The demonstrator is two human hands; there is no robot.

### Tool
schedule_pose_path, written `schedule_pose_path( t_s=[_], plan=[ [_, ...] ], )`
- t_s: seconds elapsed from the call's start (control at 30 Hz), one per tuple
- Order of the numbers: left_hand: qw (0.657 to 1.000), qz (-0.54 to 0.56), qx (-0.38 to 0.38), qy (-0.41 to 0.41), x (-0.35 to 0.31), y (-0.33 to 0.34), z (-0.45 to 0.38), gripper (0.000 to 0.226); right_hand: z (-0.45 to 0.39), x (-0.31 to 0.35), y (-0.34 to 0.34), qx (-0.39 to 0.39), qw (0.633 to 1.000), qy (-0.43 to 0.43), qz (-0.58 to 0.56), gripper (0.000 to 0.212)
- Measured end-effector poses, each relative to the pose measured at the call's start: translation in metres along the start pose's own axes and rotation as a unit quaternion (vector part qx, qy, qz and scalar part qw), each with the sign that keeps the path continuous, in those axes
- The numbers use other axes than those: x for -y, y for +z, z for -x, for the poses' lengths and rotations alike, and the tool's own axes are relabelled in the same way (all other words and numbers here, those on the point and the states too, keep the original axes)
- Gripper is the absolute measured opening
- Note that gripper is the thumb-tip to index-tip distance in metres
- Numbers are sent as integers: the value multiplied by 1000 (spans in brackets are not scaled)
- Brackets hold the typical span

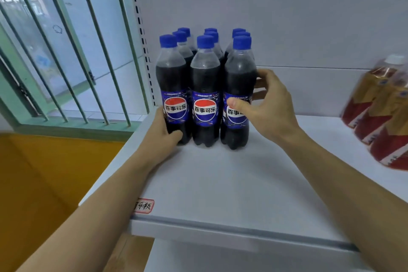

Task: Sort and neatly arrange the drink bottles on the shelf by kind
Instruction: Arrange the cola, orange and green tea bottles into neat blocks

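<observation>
On the white shelf (220, 183), toward its left end, nine blue-capped cola bottles (205, 95) stand upright in three tight rows; the left hand (164, 132) grips the front-left bottle (173, 93) low down; the right hand (265, 104) curls round the front-right bottle (239, 81); far right, red-and-gold bottles (379, 112), perhaps tea, look blurred.

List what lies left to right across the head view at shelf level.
Green-framed barred window → left hand → blue-capped dark cola bottles → right hand → red-and-gold labelled amber drink bottles.
</observation>
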State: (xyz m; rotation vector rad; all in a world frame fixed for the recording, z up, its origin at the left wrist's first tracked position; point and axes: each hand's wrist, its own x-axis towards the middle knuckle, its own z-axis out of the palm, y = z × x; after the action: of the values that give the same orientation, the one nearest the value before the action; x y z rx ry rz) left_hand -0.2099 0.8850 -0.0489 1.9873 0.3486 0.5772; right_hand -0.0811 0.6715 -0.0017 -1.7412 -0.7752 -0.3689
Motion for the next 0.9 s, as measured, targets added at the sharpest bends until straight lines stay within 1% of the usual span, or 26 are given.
schedule_pose_path(
  t_s=[0.03,0.17,0.3,0.37,0.43,0.53,0.6,0.67,0.77,0.83,0.87,0.9],
  plan=[
    [999,-35,3,3,1,0,0,69,0,0,1,0,1000,-5,-2,66],
    [994,-107,-1,2,3,-5,-4,62,2,-4,3,-4,1000,-11,-24,66],
    [992,-127,8,-1,10,-7,-5,65,8,-10,5,-13,999,-2,-49,71],
    [992,-128,9,0,12,-8,-5,66,14,-14,5,9,999,8,-51,80],
    [992,-126,8,-3,13,-9,-6,67,21,-18,4,53,997,13,-48,91],
    [994,-108,11,-6,12,-8,-5,67,28,-23,2,87,995,11,-48,94],
    [995,-96,8,-5,10,-6,-3,67,31,-22,2,87,995,15,-56,88],
    [996,-91,6,-4,8,-6,-1,66,34,-19,4,75,994,25,-75,74],
    [997,-71,-1,3,7,-4,3,65,35,-17,4,47,992,21,-114,60],
    [998,-58,-7,2,5,-4,4,61,32,-16,4,29,988,47,-146,52],
    [1000,-24,-8,-4,4,-5,4,58,31,-16,5,13,983,74,-167,49],
    [999,38,-11,-22,3,-5,2,57,29,-18,5,-2,978,105,-182,45]
  ],
)
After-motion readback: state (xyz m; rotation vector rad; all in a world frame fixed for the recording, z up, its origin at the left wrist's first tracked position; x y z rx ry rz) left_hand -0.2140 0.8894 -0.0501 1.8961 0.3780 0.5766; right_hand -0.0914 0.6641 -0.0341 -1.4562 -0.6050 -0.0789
